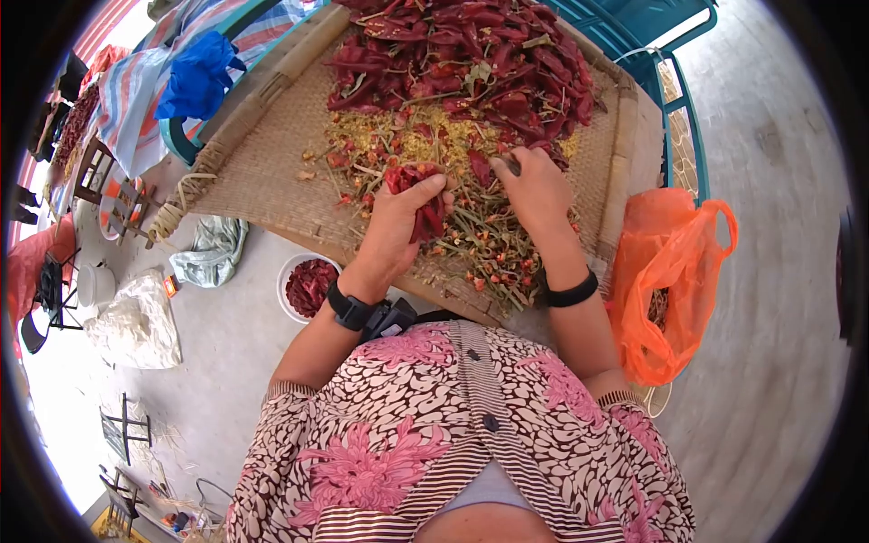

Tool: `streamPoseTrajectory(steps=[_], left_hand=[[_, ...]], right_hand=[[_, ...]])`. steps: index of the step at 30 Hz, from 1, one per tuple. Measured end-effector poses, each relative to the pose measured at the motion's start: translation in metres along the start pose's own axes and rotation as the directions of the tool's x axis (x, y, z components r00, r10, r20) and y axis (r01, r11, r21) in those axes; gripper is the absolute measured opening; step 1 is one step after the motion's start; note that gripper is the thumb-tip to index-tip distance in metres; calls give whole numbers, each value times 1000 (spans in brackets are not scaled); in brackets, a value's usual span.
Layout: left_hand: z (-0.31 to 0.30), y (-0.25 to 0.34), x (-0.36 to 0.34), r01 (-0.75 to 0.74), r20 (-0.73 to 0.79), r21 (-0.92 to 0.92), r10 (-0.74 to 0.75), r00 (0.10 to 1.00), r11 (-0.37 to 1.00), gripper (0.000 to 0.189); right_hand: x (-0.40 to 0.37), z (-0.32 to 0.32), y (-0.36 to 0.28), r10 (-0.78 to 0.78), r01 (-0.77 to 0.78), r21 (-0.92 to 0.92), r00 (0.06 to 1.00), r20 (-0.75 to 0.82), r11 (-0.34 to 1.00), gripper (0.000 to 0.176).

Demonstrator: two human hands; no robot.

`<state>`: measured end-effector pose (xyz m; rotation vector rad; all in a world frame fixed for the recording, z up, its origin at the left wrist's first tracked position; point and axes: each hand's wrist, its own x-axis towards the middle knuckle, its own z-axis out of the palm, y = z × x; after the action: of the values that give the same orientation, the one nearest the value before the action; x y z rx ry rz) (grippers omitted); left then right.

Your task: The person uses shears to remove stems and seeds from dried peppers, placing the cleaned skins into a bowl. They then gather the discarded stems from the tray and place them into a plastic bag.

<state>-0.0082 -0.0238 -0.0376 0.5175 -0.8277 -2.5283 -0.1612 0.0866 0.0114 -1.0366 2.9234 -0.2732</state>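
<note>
Several dried red chili peppers [429,218] are bunched in my left hand [398,222], its fingers wrapped round them and the thumb lying on top. To the right, my right hand [540,192] has its thumb and fingers pinched together low over the woven tray [262,163]; what they pinch, if anything, I cannot tell. A single red chili [481,168] lies right at those fingertips. Beyond both hands spreads a large heap of dried chilies [453,59]. Yellow seeds [439,131] are scattered at its near edge. Stems and bits [493,240] pile up between and below my hands.
An orange plastic bag [674,281] hangs at the tray's right, by a teal metal frame [685,127]. On the floor at left stands a white bowl of chilies [294,312]. A blue plastic bag [199,77] sits at the tray's far left corner.
</note>
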Motion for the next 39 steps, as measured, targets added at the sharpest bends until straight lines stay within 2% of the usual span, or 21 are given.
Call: streamPoseTrajectory(steps=[2,3,6,9,12,13,16,18,19,22,23,26,27,29,31,32,34,37,39], left_hand=[[1,-1,0,5,0,17,-5,1000,1000,15],[1,-2,0,7,-1,24,-7,1000,1000,16],[-1,-3,1,6,15,18,-6,1000,1000,16],[1,0,0,4,9,50,-4,1000,999,17],[-3,-2,5,-4,72,84,-2,997,996,21],[-3,-1,5,13,76,93,-20,997,996,28],[4,-1,3,-14,-7,76,15,1000,997,36],[8,0,2,-12,6,84,11,1000,996,36],[9,1,1,-12,12,88,11,1000,996,37],[13,2,0,-17,-6,73,17,1000,997,33],[11,2,0,-21,-2,64,21,1000,998,34],[2,6,-1,-42,12,14,42,999,999,37],[1,7,-2,-53,18,-18,53,998,998,38],[-4,10,-2,-48,20,-12,48,999,999,39],[-21,3,6,27,93,-144,-14,996,989,34],[-25,0,9,65,134,-208,-37,990,976,32],[-13,9,0,76,107,-187,-57,993,979,27],[-10,11,-1,86,84,-177,-72,994,980,24],[-13,9,-2,98,70,-197,-85,994,976,24]], right_hand=[[9,2,-7,11,-1,-106,995,95,994,32],[15,9,-4,16,12,-132,978,206,991,33],[15,16,4,7,-10,19,993,117,1000,33],[8,14,6,-44,54,142,997,-68,988,27],[-1,6,1,-57,82,174,988,-144,981,20],[-5,3,0,-87,122,226,983,-161,966,18],[-20,-5,-11,-153,226,358,963,-220,906,14],[-34,-6,-24,-179,281,414,947,-267,866,14],[-40,-4,-27,-229,350,379,916,-328,857,15],[-49,-1,-36,-337,471,387,868,-366,793,16],[-49,0,-34,-329,451,502,890,-316,738,17],[-49,-30,-21,-321,297,560,945,-59,773,17],[-44,-37,-13,-257,256,532,964,-73,807,17],[-17,-37,18,-214,244,249,967,-140,937,16],[9,-34,45,-153,161,58,981,-117,985,14],[22,-28,56,-156,158,21,985,-75,987,16],[40,-15,71,-156,156,-52,988,8,986,19],[38,3,72,-281,283,3,952,118,959,24],[37,7,70,-239,244,-17,960,145,970,27]])
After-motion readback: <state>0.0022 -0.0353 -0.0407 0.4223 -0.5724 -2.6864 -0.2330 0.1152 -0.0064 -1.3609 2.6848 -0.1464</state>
